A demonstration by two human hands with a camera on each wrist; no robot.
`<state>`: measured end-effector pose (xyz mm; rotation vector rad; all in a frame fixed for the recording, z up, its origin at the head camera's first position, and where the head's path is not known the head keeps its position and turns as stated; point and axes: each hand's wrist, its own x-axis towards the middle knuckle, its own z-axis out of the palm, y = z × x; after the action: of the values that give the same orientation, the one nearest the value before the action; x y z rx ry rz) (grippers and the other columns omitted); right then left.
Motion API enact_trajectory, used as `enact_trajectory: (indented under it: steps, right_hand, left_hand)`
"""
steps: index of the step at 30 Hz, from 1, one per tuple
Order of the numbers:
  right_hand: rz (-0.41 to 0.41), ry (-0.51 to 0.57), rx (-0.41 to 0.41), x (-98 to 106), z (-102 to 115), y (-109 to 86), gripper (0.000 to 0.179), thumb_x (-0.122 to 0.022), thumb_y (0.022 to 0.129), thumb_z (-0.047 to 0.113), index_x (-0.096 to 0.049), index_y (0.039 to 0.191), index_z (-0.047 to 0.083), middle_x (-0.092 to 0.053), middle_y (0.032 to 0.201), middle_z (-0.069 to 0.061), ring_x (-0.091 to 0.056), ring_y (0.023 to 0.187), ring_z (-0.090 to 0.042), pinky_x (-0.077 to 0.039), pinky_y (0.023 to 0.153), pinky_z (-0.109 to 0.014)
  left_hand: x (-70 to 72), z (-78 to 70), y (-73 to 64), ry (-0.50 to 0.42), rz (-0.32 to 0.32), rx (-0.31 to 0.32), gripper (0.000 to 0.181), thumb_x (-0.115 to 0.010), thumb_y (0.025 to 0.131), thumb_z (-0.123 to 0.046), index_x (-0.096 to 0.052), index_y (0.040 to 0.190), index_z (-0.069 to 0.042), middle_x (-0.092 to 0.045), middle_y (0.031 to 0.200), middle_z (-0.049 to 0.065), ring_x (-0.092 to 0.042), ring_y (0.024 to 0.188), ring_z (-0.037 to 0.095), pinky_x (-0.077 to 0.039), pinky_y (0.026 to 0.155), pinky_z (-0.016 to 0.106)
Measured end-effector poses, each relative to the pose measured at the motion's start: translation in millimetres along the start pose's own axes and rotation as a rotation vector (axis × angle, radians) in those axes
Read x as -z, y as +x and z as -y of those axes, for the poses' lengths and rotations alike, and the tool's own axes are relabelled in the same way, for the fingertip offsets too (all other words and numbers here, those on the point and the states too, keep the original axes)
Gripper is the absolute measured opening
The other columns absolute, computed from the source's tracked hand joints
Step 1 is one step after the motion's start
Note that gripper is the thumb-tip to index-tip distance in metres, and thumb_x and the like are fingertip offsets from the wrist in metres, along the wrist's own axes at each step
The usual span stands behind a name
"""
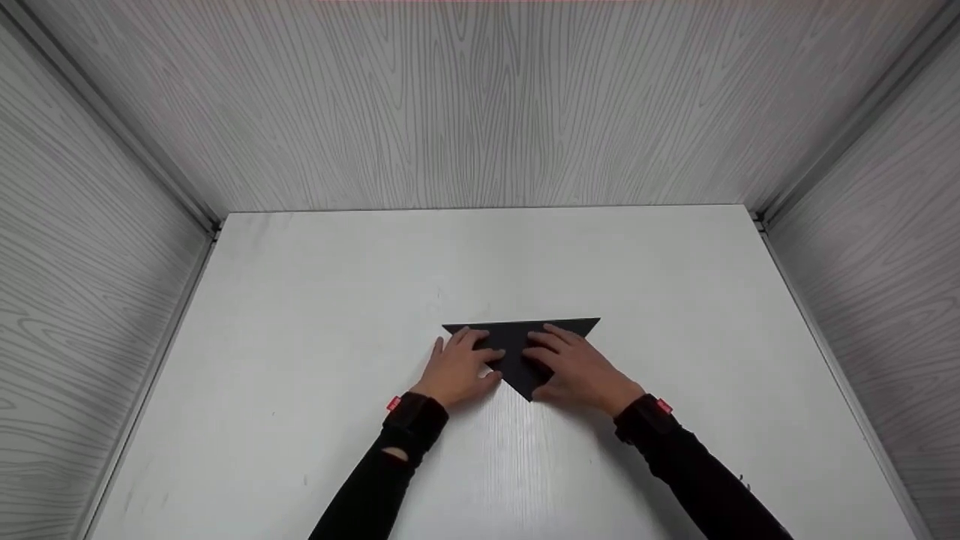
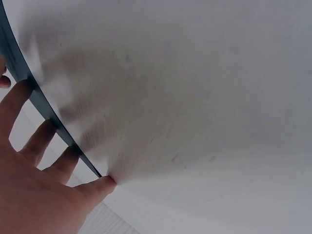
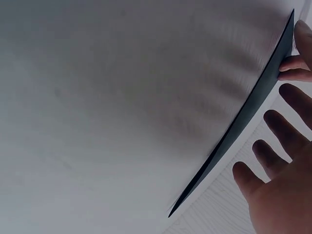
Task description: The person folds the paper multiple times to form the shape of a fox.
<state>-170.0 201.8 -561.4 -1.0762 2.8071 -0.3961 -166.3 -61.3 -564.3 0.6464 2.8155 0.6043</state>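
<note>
A black sheet of paper in the shape of a triangle point(image 1: 517, 366) lies on the white table, its long edge at the far side and one corner toward the person. The left hand point(image 1: 459, 371) rests on its left part with fingers spread; in the left wrist view, several fingertips touch the dark sheet point(image 2: 17, 63). Over the right part is the right hand point(image 1: 581, 371), fingers extended. The right wrist view shows these fingers just above the sheet point(image 3: 256, 100), whose edge lifts slightly from the table. Fingertips of the other hand touch the sheet there.
The white tabletop point(image 1: 337, 300) carries a few faint marks. Grey wood-grain panels stand at the back point(image 1: 480, 105), the left point(image 1: 82, 285) and the right point(image 1: 877, 285). Both wrists wear black bands with a small red tag.
</note>
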Motion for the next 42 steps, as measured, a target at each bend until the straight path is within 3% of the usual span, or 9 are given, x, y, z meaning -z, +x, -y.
enact_trajectory:
  steps: [7, 15, 25, 30, 34, 39, 42]
  right_hand:
    - [0.061, 0.074, -0.088, 1.4, -6.0, 4.8, 0.072, -0.08, 0.09, 0.044, -0.055, 0.15, 0.012, -0.041, 0.162, -0.01, -0.035, 0.15, -0.034, -0.031, 0.119, -0.051]
    - [0.029, 0.095, -0.139, 4.0, -4.4, 11.4, 0.065, -0.082, 0.089, 0.043, -0.062, 0.143, 0.012, -0.048, 0.155, -0.013, -0.042, 0.144, -0.035, -0.039, 0.111, -0.059]
    - [0.036, 0.131, -0.155, 0.3, -4.7, 10.8, 0.064, -0.078, 0.091, 0.046, -0.062, 0.143, 0.012, -0.047, 0.156, -0.013, -0.039, 0.145, -0.034, -0.036, 0.112, -0.06]
    - [0.043, 0.19, -0.138, -1.4, -5.5, 4.8, 0.065, -0.078, 0.091, 0.049, -0.063, 0.141, 0.01, -0.046, 0.157, -0.013, -0.038, 0.147, -0.032, -0.035, 0.117, -0.051]
    - [0.016, 0.241, -0.1, -0.5, -7.4, 0.3, 0.057, -0.08, 0.089, 0.047, -0.068, 0.13, 0.009, -0.055, 0.143, -0.01, -0.05, 0.136, -0.026, -0.042, 0.111, -0.042]
    - [-0.082, 0.251, -0.055, 4.0, -9.8, -3.3, 0.027, -0.079, 0.094, 0.026, -0.072, 0.113, 0.008, -0.065, 0.114, -0.003, -0.063, 0.107, -0.02, -0.053, 0.094, -0.04]
    - [-0.138, 0.225, -0.054, 5.7, -9.8, -3.6, 0.014, -0.076, 0.096, 0.016, -0.074, 0.107, 0.008, -0.067, 0.105, -0.004, -0.066, 0.099, -0.02, -0.055, 0.088, -0.04]
  left_hand:
    - [-2.5, 0.6, 2.4, 0.021, 0.014, -0.012, 0.044, -0.067, 0.097, -0.042, -0.068, 0.139, -0.027, -0.046, 0.157, 0.009, -0.034, 0.149, 0.036, -0.024, 0.117, 0.068]
    - [-2.1, -1.8, 2.8, 0.059, 0.039, -0.031, 0.053, -0.069, 0.095, -0.047, -0.064, 0.143, -0.025, -0.042, 0.16, 0.01, -0.031, 0.151, 0.038, -0.022, 0.117, 0.069]
    - [-17.8, -10.4, 6.6, 0.067, -0.105, 0.003, 0.04, -0.069, 0.099, -0.041, -0.069, 0.133, -0.02, -0.051, 0.15, 0.013, -0.039, 0.145, 0.042, -0.028, 0.11, 0.075]
    - [-18.4, -10.4, 5.0, 0.066, -0.124, 0.015, 0.036, -0.067, 0.101, -0.04, -0.07, 0.131, -0.021, -0.052, 0.149, 0.012, -0.041, 0.144, 0.041, -0.029, 0.11, 0.075]
    - [-17.7, -8.5, 3.5, 0.046, -0.136, 0.023, 0.036, -0.065, 0.101, -0.042, -0.071, 0.129, -0.02, -0.053, 0.148, 0.013, -0.041, 0.144, 0.042, -0.028, 0.11, 0.075]
    - [-18.7, -7.3, 3.4, 0.025, -0.146, 0.023, 0.035, -0.063, 0.102, -0.043, -0.072, 0.128, -0.021, -0.053, 0.147, 0.012, -0.042, 0.143, 0.042, -0.027, 0.11, 0.075]
    - [-19.4, -8.2, 3.5, 0.012, -0.161, 0.025, 0.034, -0.064, 0.102, -0.043, -0.073, 0.126, -0.02, -0.054, 0.146, 0.012, -0.043, 0.142, 0.043, -0.027, 0.11, 0.076]
